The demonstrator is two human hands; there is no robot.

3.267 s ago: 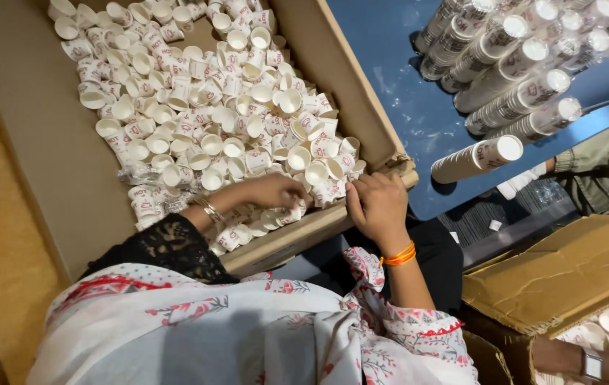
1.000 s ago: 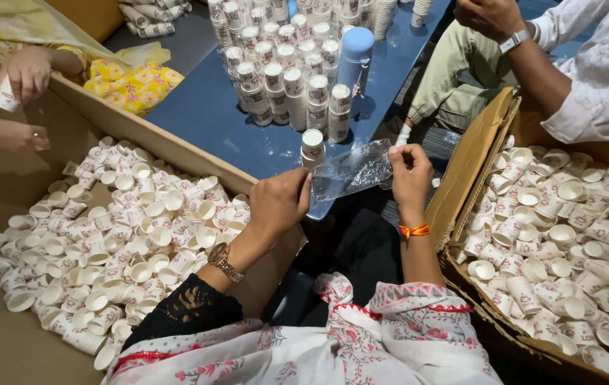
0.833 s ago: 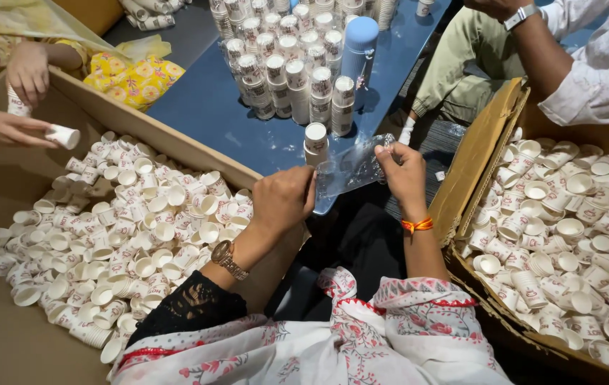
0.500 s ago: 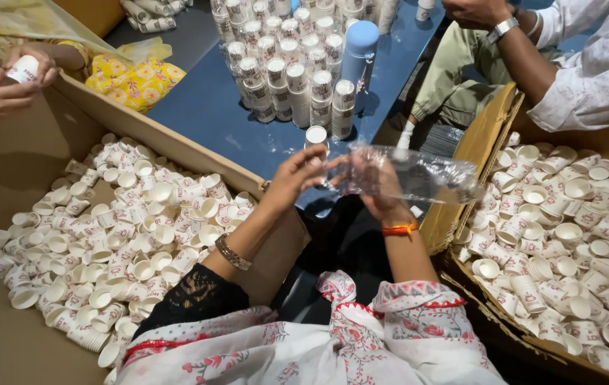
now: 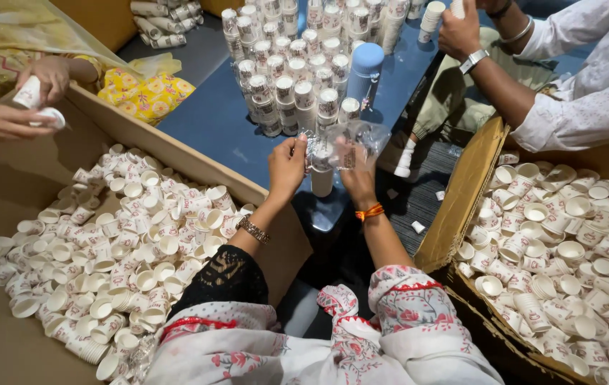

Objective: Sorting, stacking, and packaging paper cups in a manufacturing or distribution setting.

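I see my left hand (image 5: 286, 165) and my right hand (image 5: 353, 170) raised side by side, both pinched onto a clear plastic sleeve (image 5: 351, 141) that they hold stretched around the top of a stack of paper cups (image 5: 322, 171); the stack stands upright between the two hands, on the blue table (image 5: 208, 117). By my judgement this one stack is only partly sleeved, its lower part showing bare below the plastic. Just beyond the hands stand the finished stacks (image 5: 297, 68), roughly two dozen packed close, too crowded for an exact count, with a pale blue bottle (image 5: 366, 71) among them. Much looks left to do: to the left of my left hand a cardboard box (image 5: 197, 160) holds loose cups (image 5: 112, 249), well over a hundred, and to the right of my right hand a second box (image 5: 461, 199) holds many more. Two other people's hands work at the far left and far right, each pair holding cups.
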